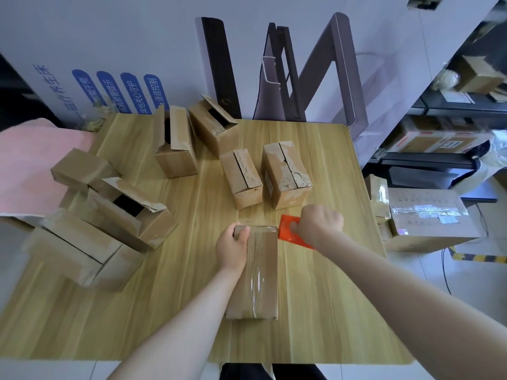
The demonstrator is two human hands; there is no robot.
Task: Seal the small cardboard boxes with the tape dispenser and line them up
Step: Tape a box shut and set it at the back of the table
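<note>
Near the middle of the table's (329, 297) front edge lies a small cardboard box (260, 272) with a glossy strip of tape along its top, its far end grasped by the left hand (231, 249). At the box's far right corner the right hand (319, 223) is clenched round the red tape dispenser (286, 229). More boxes (242, 178) stand toward the far and left edges, several with flaps open.

view: head, single | wide-angle | faces forward and down | close above wooden table (329, 297), near edge at bottom
</note>
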